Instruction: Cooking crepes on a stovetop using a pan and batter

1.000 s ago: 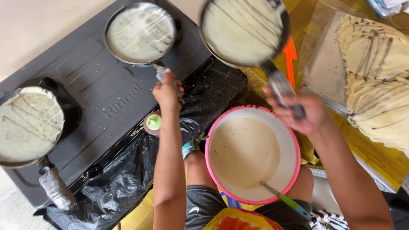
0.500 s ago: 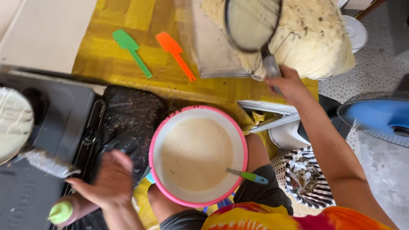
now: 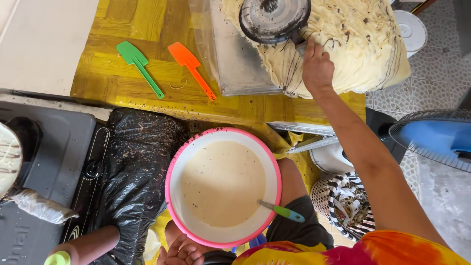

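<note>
My right hand [image 3: 318, 66] grips the handle of a small round frying pan [image 3: 274, 19]. The pan is turned upside down over a tall heap of thin pale crepes [image 3: 363, 44] lying on a metal tray [image 3: 235, 68]. My left hand [image 3: 180, 251] is low at the frame's bottom edge, just under the near rim of a pink-rimmed bowl [image 3: 169, 196]. Its fingers are loosely apart and nothing shows in them. The bowl holds pale batter, and a ladle with a green and blue handle [image 3: 282, 212] leans in it.
A green spatula [image 3: 140, 66] and an orange spatula [image 3: 191, 68] lie on the yellow mat. At left are a dark stove [image 3: 44, 162], another pan's edge [image 3: 7, 159], crumpled black plastic [image 3: 137, 167] and a green-capped bottle [image 3: 57, 258]. A blue fan [image 3: 436, 137] and a basket [image 3: 348, 203] stand at right.
My right hand has swung the pan from above the stove over to the crepe heap and flipped it upside down. My left hand has left the stove and dropped beside the bowl.
</note>
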